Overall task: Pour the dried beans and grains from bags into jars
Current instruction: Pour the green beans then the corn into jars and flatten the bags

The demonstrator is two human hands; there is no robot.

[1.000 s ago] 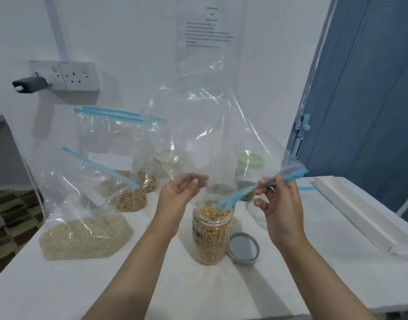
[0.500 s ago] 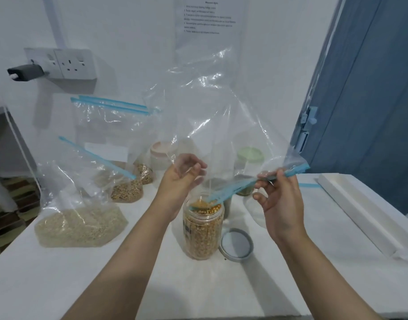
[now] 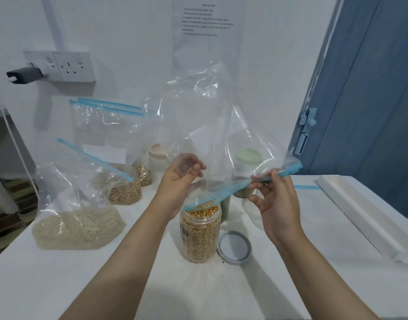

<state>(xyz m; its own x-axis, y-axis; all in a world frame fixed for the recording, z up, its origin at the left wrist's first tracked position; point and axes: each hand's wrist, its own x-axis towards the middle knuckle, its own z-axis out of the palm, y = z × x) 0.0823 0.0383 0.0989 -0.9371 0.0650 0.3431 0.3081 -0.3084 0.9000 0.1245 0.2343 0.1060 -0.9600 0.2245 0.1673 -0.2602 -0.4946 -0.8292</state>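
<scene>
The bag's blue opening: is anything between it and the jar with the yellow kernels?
Nothing visible. The bag's blue zip edge dips right over the open jar; its grey lid lies beside it on the table.

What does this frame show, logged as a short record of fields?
left hand: grips the upturned bag from the side
right hand: fingers pinch the bag's blue zip strip
bag: nearly empty, mouth down over the jar
jar: open, upright, almost full of yellow kernels
lid: on the table, right of the jar
other bags: three at left, still holding grain
</scene>
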